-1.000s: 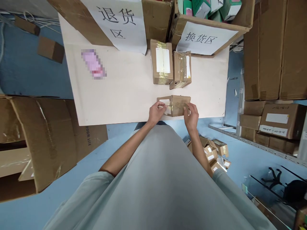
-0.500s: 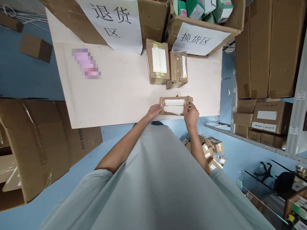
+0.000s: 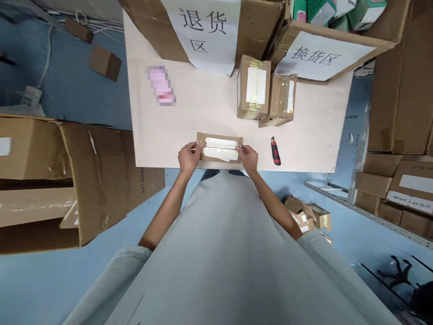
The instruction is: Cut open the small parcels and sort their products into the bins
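Note:
A small cardboard box [image 3: 219, 148] with white labels and a slit down the middle of its top lies at the front edge of the white table [image 3: 189, 113]. My left hand [image 3: 189, 158] grips its left end, thumb on top. At the opposite end my right hand [image 3: 248, 158] holds the box between thumb and fingers. Just right of that hand lies a red and black box cutter [image 3: 275, 151]. Behind it stand a taped carton [image 3: 254, 88] and a smaller taped carton [image 3: 279, 99], side by side.
Two large cardboard boxes with paper signs [image 3: 206, 31] stand along the back, the right one holding green packages [image 3: 321, 11]. A pixelated pink item [image 3: 160, 85] lies at the left. An open carton [image 3: 98, 180] stands left of the table; boxes [image 3: 304, 214] sit on the floor at right.
The small box has moved left along the table edge in both hands, uncovering the box cutter. The camera view has shifted left.

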A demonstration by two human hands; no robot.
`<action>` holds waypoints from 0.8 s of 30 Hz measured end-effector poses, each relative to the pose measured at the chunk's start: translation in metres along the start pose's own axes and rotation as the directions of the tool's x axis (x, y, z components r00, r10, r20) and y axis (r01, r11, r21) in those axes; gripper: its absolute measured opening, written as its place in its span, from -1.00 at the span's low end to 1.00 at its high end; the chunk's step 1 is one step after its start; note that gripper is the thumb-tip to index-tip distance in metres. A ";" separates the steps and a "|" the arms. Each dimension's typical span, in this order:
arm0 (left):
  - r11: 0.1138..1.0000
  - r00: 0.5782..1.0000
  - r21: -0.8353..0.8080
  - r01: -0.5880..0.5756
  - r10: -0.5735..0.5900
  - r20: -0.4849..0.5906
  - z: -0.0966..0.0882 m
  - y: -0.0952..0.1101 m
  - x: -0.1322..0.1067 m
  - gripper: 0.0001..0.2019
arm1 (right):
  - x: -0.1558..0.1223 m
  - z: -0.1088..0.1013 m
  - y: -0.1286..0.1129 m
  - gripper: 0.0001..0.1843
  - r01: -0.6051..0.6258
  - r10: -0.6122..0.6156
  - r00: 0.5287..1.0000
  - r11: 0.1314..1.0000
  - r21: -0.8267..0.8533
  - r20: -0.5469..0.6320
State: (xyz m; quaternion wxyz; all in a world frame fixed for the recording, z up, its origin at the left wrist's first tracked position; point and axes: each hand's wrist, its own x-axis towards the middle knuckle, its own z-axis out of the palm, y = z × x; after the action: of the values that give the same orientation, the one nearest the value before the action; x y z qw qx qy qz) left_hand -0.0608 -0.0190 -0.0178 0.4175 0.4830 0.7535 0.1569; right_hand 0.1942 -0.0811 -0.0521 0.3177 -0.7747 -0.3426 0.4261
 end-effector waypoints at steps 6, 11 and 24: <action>0.998 0.999 0.043 -0.047 0.047 0.006 -0.003 0.000 0.003 -0.68 | 0.017 -0.001 0.001 -0.55 0.063 -0.061 0.997 0.998 -0.031 0.049; 0.956 0.954 0.010 -0.294 0.293 0.055 0.003 0.038 -0.031 -0.72 | 0.023 -0.034 0.029 -0.32 0.020 -0.025 0.999 0.991 0.129 0.038; 0.856 0.834 0.049 -0.515 0.486 0.262 0.048 0.097 -0.063 -0.74 | 0.016 -0.064 0.061 -0.07 -0.138 0.144 0.989 0.975 0.172 -0.021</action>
State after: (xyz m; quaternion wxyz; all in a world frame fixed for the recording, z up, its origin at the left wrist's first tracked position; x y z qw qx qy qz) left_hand 0.0463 -0.0344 0.0450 0.4208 0.7023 0.5524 0.1566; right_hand 0.2728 -0.1156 -0.0784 0.3571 -0.7743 -0.2438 0.4621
